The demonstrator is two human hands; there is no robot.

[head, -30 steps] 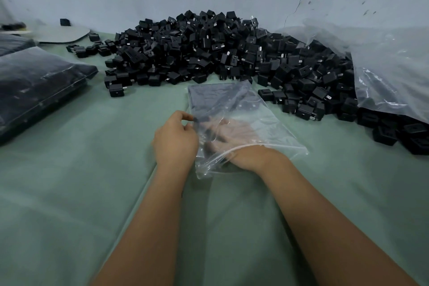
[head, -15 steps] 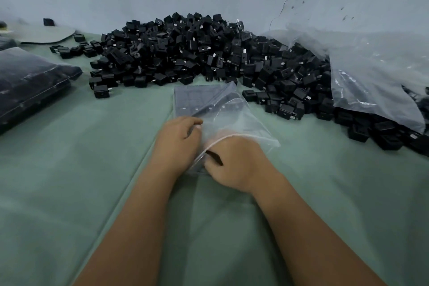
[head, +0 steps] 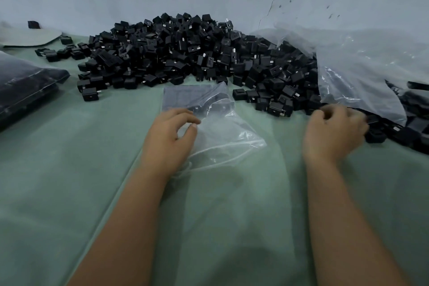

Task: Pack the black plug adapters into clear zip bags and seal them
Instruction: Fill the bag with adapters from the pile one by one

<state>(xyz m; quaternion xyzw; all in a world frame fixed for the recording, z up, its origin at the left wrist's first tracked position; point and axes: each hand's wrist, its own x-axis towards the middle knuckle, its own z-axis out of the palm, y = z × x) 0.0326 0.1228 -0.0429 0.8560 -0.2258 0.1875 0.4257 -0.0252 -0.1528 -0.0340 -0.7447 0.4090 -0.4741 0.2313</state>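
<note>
step: filling | left hand (head: 168,139) pinches mouth of clear zip bag (head: 218,127) on desk (head: 69,181), fingers curled | right hand (head: 334,132) at plug adapters (head: 185,53) pile edge (blurred; grasp unclear) | next: carry adapters into held-open bag

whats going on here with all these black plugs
A person is packing black plug adapters into a clear zip bag on a green table. The left hand pinches the bag's near edge, holding it down. The right hand, blurred, reaches with curled fingers toward adapters beside a large plastic sheet; whether it holds any is unclear. A filled bag lies at the left.
</note>
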